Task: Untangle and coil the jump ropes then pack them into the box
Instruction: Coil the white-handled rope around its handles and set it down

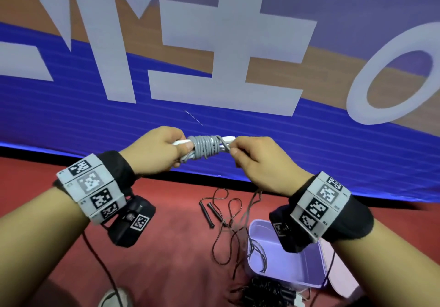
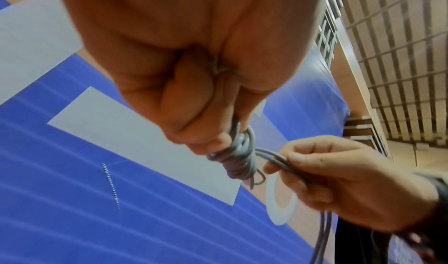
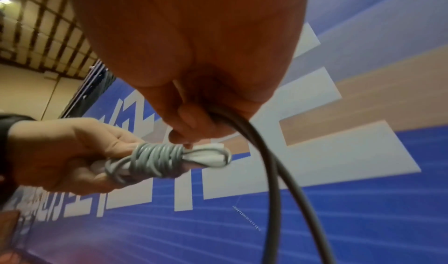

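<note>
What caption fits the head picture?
Left hand and right hand wind grey cord jump rope round its white handles.

Below us: loose black rope [image 1: 226,225] sprawls beside box [image 1: 309,280]; a cord loop [image 1: 258,256] drapes its rim; interior mostly open.

Each wrist wears a black cuff [image 1: 119,166] under grey marker blocks [image 1: 91,188] (black-and-white square codes), plus black cameras [image 1: 132,221].

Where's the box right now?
In the head view the lavender box sits open on the red floor at lower right, under the right hand, beside the loose black jump rope.
</note>
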The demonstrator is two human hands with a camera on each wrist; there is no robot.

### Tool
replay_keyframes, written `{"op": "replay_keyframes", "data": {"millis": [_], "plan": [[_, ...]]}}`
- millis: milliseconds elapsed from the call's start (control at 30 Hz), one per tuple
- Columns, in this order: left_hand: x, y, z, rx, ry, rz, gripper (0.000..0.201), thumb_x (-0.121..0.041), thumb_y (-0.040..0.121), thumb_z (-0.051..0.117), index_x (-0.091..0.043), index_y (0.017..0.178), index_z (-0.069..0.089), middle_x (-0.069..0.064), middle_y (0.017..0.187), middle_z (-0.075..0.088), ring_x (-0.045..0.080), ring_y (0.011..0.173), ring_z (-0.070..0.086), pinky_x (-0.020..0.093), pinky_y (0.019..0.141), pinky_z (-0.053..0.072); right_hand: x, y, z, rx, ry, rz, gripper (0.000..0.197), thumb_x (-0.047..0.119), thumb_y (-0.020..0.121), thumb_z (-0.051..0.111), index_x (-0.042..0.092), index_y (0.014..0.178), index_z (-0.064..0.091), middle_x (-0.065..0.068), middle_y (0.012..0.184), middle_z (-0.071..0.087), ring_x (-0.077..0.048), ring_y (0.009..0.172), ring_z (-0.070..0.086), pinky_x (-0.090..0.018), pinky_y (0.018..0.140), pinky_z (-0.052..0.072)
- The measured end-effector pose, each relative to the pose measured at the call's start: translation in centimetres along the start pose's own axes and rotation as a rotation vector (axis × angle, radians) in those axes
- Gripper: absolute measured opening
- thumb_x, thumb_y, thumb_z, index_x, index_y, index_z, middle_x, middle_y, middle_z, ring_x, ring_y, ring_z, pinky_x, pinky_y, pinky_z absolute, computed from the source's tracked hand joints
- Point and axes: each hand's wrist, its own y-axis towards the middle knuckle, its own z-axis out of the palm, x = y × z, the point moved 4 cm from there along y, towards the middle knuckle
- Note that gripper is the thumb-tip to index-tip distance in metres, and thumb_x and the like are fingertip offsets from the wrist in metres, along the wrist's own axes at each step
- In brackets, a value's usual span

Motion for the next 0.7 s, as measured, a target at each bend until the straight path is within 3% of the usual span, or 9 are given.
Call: {"op": "replay_keyframes", "data": {"millis": [100, 233, 333, 433, 533, 633, 700], "plan": [[-0.1, -0.1, -0.4, -0.052, -0.181, -0.006, 0.028, -0.023, 0.1, 0.054, -0.008, 0.077, 0.058, 0.002, 0.061, 0.059, 0.011, 0.05, 0.05, 0.023, 0.05, 0.039, -0.2, -0.1, 0.3, -0.011, 0.31, 0.091, 0.013, 0.019, 0.1, 0.054, 0.013, 0.091, 0.061, 0.005, 0.068, 0.064, -0.012, 0.055, 0.055, -0.028, 0.057, 0.047], [-0.7, -0.9, -0.4, -0.001, -0.411, 0.001, 0.027, -0.022, 0.101, 0.052, -0.004, 0.082, 0.058, 0.002, 0.057, 0.056, 0.006, 0.037, 0.039, 0.015, 0.036, 0.028, -0.9, 0.0, 1.0, 0.088, 0.656, 0.149, 0.018, 0.017, 0.098, 0.062, 0.001, 0.091, 0.064, -0.006, 0.067, 0.063, -0.015, 0.051, 0.054, -0.028, 0.053, 0.045], [-1.0, -1.5, -0.5, 0.108, -0.562, 0.059, 0.026, -0.025, 0.094, 0.062, -0.002, 0.083, 0.059, 0.011, 0.061, 0.054, 0.007, 0.036, 0.029, 0.014, 0.035, 0.022, -1.4, -0.1, 1.7, 0.227, 0.779, 0.132, 0.024, 0.031, 0.091, 0.064, 0.01, 0.083, 0.07, -0.01, 0.064, 0.062, -0.016, 0.048, 0.052, -0.033, 0.056, 0.038], [-1.1, -1.8, -0.4, 0.253, -0.617, 0.115, 0.027, -0.03, 0.088, 0.057, -0.005, 0.078, 0.062, 0.013, 0.06, 0.05, 0.008, 0.037, 0.021, 0.013, 0.038, 0.017, -1.8, -0.1, 2.2, 0.317, 0.768, 0.112, 0.026, 0.04, 0.086, 0.064, 0.019, 0.074, 0.074, -0.01, 0.06, 0.058, -0.015, 0.044, 0.045, -0.03, 0.052, 0.034], [-1.3, -2.5, 0.2, 0.425, -0.611, 0.161, 0.029, -0.037, 0.087, 0.065, -0.01, 0.075, 0.063, 0.009, 0.059, 0.056, 0.006, 0.036, 0.027, 0.012, 0.037, 0.02, -2.4, -0.2, 2.5, 0.341, 0.656, 0.109, 0.032, 0.051, 0.074, 0.069, 0.019, 0.073, 0.073, -0.005, 0.06, 0.061, -0.016, 0.046, 0.048, -0.023, 0.044, 0.037], [-1.1, -3.1, 1.1, 0.607, -0.509, 0.153, 0.037, -0.04, 0.082, 0.07, -0.004, 0.081, 0.06, 0.009, 0.06, 0.055, 0.009, 0.037, 0.029, 0.013, 0.038, 0.023, -3.2, -0.5, 2.6, 0.397, 0.345, 0.067, 0.02, 0.05, 0.065, 0.067, 0.031, 0.06, 0.071, 0.008, 0.054, 0.064, -0.01, 0.051, 0.048, -0.024, 0.049, 0.037], [-0.7, -3.2, 1.5, 0.654, -0.381, 0.112, 0.035, -0.038, 0.085, 0.064, -0.004, 0.081, 0.059, 0.009, 0.059, 0.05, 0.012, 0.041, 0.025, 0.016, 0.04, 0.021, -4.1, -0.5, 2.6, 0.407, 0.12, 0.093, 0.029, 0.04, 0.066, 0.071, 0.022, 0.047, 0.058, 0.005, 0.045, 0.051, -0.011, 0.05, 0.037, -0.029, 0.052, 0.033]]}}
